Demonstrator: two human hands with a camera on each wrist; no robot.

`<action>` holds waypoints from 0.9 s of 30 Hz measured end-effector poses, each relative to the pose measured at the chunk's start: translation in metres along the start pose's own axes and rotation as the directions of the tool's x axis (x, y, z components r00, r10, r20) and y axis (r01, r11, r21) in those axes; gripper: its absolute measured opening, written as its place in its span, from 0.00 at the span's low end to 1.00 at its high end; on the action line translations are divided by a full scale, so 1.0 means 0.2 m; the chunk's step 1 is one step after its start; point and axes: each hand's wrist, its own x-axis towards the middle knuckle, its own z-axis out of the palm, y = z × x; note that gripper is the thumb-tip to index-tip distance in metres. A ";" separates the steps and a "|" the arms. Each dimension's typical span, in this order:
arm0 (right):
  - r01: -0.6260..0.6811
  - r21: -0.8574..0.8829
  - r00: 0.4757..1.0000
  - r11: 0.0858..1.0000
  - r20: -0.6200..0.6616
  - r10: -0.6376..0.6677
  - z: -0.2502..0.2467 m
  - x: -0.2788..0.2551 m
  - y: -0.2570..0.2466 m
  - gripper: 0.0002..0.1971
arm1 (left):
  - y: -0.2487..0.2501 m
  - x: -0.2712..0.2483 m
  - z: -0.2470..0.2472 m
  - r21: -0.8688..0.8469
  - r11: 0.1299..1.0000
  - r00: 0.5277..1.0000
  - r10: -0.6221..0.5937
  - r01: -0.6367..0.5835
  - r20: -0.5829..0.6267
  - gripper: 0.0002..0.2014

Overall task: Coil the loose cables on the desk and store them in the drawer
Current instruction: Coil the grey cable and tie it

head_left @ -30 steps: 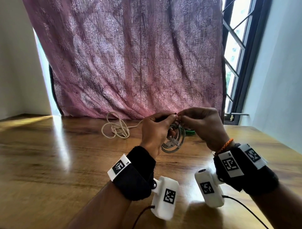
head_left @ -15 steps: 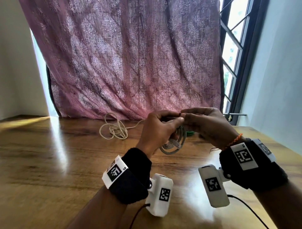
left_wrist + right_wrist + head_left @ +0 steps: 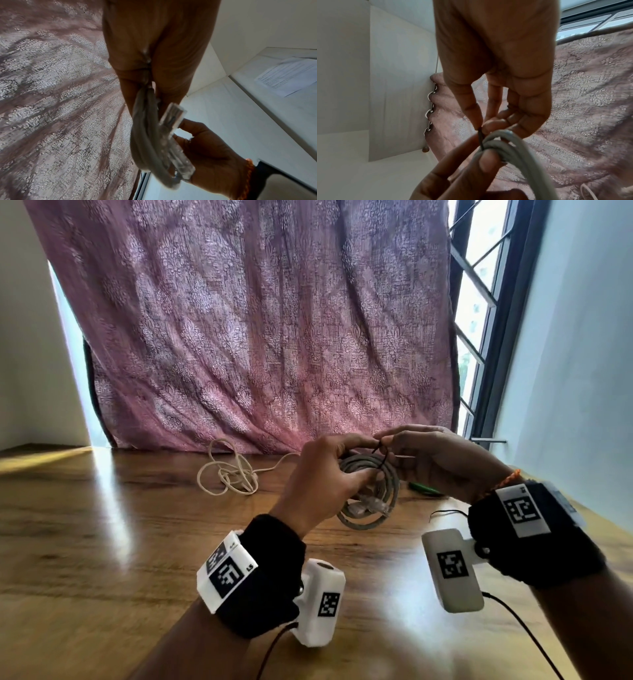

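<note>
A grey network cable [image 3: 387, 491] with clear plugs [image 3: 371, 505] is wound into a coil and held up above the wooden desk [image 3: 102, 525]. My left hand [image 3: 329, 470] grips the coil at its top [image 3: 498, 143], thumb pressed on the strands. My right hand [image 3: 431, 457] pinches a thin black tie [image 3: 480, 136] that wraps the top of the coil. The left wrist view shows the coil [image 3: 145, 135] hanging edge-on with a clear plug [image 3: 173, 116] beside it. A loose cream cable [image 3: 229, 474] lies tangled on the desk behind my left hand.
A pink patterned curtain [image 3: 260, 330] hangs behind the desk's far edge. A barred window [image 3: 479, 313] stands at the right. A green object [image 3: 424, 490] lies on the desk behind my right hand, and a thin black wire [image 3: 445, 512] lies near my right wrist.
Both hands have stayed together at the top of the grey coil, shifting slightly right and up in the view. The cream cable has not moved.
</note>
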 end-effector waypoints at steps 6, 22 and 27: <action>-0.024 -0.024 1.000 0.999 0.004 0.024 -0.02 0.01 0.00 0.08 | 0.00 0.00 0.00 -0.025 1.000 1.000 0.005 -0.005 0.018 0.17; 0.241 -0.111 0.944 0.964 -0.204 -0.260 0.05 0.00 0.02 0.10 | -0.03 0.02 0.01 0.034 0.999 1.000 -0.018 0.018 0.003 0.13; 0.432 -0.427 0.864 0.794 -0.054 -0.500 0.15 -0.08 0.02 0.12 | -0.07 0.04 0.01 0.034 0.991 0.986 -0.121 0.126 -0.117 0.15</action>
